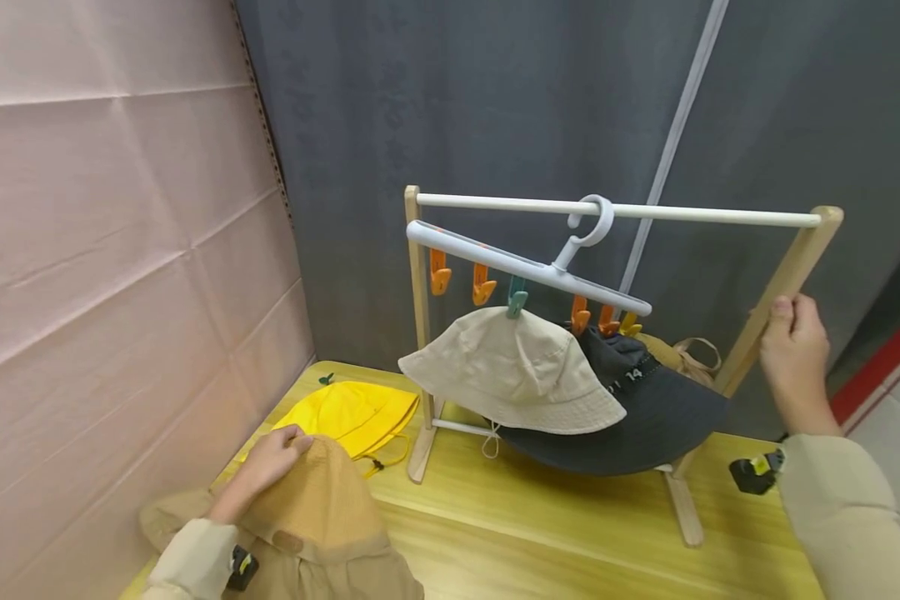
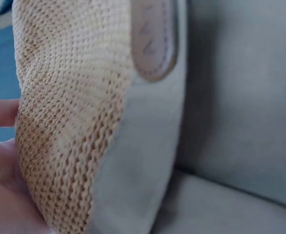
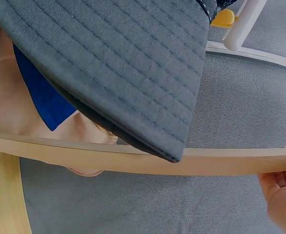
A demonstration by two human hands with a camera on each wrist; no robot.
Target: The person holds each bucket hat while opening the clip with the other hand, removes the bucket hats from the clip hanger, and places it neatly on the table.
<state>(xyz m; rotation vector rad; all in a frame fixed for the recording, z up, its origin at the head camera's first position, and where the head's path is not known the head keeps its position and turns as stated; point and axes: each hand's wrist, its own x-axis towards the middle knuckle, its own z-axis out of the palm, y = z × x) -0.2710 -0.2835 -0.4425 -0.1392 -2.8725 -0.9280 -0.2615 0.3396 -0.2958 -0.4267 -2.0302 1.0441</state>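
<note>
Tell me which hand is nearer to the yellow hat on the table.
Left. The left hand rests on the knitted tan hat right beside the yellow hat; the right hand grips the rack's far post.

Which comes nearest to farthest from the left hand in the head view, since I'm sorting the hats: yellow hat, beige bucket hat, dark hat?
1. yellow hat, on the table just beyond the left hand.
2. beige bucket hat, clipped mid-rack.
3. dark hat, hanging farther right.
</note>
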